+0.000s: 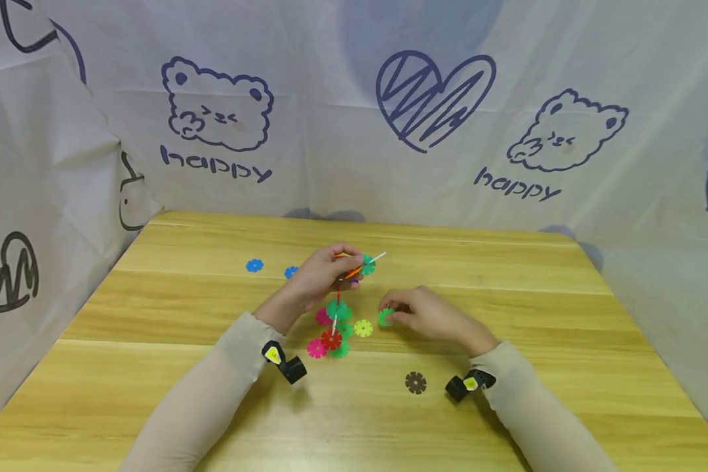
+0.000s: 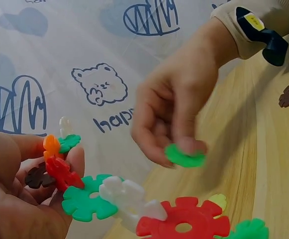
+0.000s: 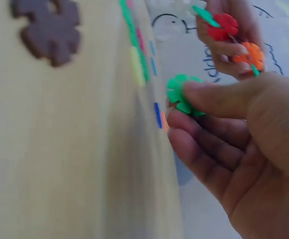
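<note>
My left hand point(image 1: 315, 276) grips a chain of slotted plastic snowflake discs above the table. In the left wrist view, the chain shows an orange disc point(image 2: 51, 145), a green disc point(image 2: 90, 197), a white disc point(image 2: 129, 200) and a red disc point(image 2: 204, 211). A brown disc point(image 2: 39, 176) sits by the left fingers. To the right, and apart from the chain, my right hand point(image 1: 429, 316) pinches a single green disc point(image 3: 178, 91) between thumb and fingers.
Loose discs lie on the wooden table point(image 1: 153, 367): a brown one point(image 1: 415, 383) near the right wrist, a yellow one point(image 1: 362, 328), a pink one point(image 1: 316, 348) and blue ones point(image 1: 254, 265) farther left. A printed white cloth point(image 1: 324, 131) hangs behind the table.
</note>
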